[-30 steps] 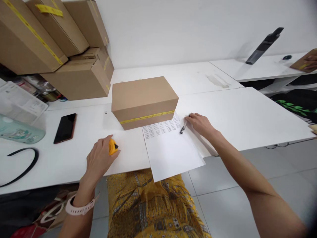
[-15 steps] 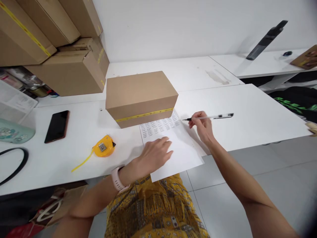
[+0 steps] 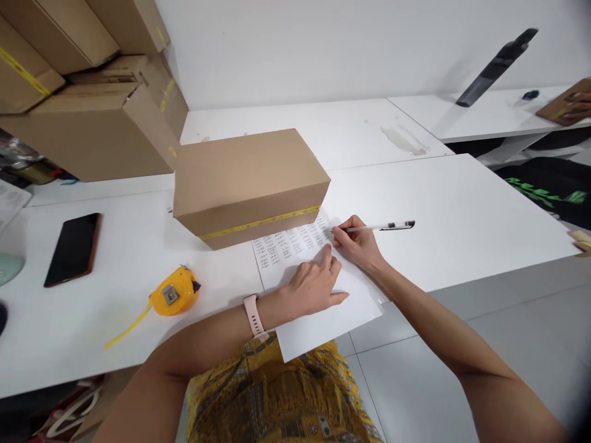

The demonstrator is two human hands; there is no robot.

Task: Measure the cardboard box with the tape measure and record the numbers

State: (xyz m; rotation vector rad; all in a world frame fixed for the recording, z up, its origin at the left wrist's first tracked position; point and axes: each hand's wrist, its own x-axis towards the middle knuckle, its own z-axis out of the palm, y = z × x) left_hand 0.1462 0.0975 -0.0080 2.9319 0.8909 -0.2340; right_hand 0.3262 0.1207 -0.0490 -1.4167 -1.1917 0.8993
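Observation:
My right hand [image 3: 359,245] is closed around a pen [image 3: 385,226], whose tip meets the upper right of a white sheet of paper [image 3: 318,326]. Rows of small handwriting fill the sheet's upper part; its lower end hangs over the table edge. Flat on the paper rests my left hand [image 3: 314,284], fingers spread and holding nothing, its index finger close to the writing. A closed cardboard box [image 3: 252,178] with a yellow tape strip stands over the paper's top end. Left of the paper lies a yellow tape measure [image 3: 175,291] with a short length of blade out.
A phone [image 3: 72,249] lies on the white table [image 3: 221,271] at the left. Stacked cardboard boxes [image 3: 101,132] fill the back left. A dark bottle [image 3: 496,67] stands on the far right table, where another person's hand [image 3: 579,106] touches a small box [image 3: 556,107].
My right hand has brought the pen left and down onto the written rows. My left hand has slid up and right across the paper. The view has shifted slightly.

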